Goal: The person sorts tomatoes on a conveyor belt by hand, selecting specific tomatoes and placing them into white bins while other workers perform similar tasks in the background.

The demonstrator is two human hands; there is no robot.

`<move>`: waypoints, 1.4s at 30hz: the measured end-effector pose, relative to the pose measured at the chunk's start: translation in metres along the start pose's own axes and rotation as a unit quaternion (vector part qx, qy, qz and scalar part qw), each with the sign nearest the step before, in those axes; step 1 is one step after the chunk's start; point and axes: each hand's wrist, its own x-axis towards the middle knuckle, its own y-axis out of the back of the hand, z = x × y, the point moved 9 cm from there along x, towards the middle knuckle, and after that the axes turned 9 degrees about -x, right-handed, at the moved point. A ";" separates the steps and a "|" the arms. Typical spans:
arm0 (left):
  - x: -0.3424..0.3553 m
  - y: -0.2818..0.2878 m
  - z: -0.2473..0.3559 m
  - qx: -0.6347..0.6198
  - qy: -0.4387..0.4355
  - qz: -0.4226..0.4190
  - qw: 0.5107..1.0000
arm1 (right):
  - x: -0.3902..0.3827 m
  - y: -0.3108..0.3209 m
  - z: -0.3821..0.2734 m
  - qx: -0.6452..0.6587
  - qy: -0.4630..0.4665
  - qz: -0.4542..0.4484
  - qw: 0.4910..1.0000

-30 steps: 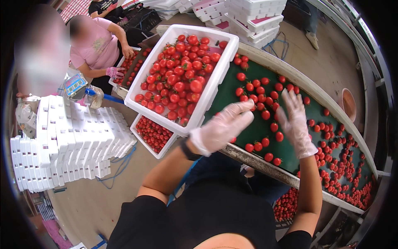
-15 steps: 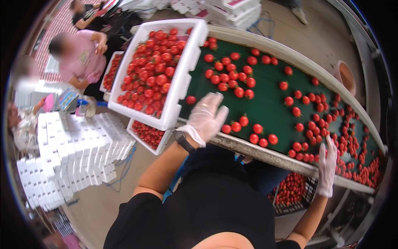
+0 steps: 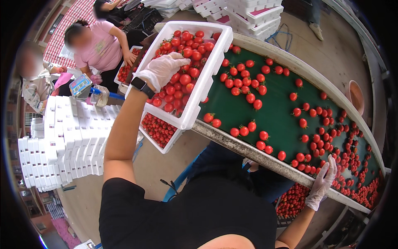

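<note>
head cam: the worker's l. hand (image 3: pixel 163 69), gloved, is palm-down over the red tomatoes (image 3: pixel 186 54) heaped in the tilted white crate (image 3: pixel 192 114) by the belt's upper end; can't tell if it's gripping any, underside's hidden. watch (image 3: pixel 142 86) on that wrist. r. hand (image 3: pixel 323 182), also gloved, is at the near rail (image 3: pixel 248 150), fingers stretched out, nothing clamped, right by toms along that edge. more loose toms (image 3: pixel 257 103) lie across the green belt (image 3: pixel 271 118), thickest toward the far r. end. co-worker w/ pink top (image 3: pixel 99 47) sits beyond the crate.
</note>
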 end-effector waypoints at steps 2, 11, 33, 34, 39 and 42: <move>0.012 -0.007 0.010 0.096 -0.048 -0.058 0.993 | 0.000 0.000 0.008 0.022 -0.015 -0.001 1.000; -0.005 0.012 0.100 0.121 -0.203 0.039 0.971 | -0.007 0.030 0.018 0.019 0.003 0.076 0.997; -0.055 -0.196 0.115 0.209 0.017 -0.009 0.978 | -0.130 0.110 0.172 0.238 -0.321 0.016 0.917; -0.054 -0.205 0.103 0.188 0.113 -0.085 0.972 | -0.104 0.116 0.142 0.204 -0.295 0.021 0.933; -0.040 -0.225 0.105 0.163 -0.001 -0.077 0.984 | -0.007 0.076 0.103 -0.054 -0.104 -0.116 0.986; -0.044 -0.245 0.109 -0.175 0.166 -0.193 0.951 | 0.016 0.043 0.107 -0.080 -0.121 -0.217 0.965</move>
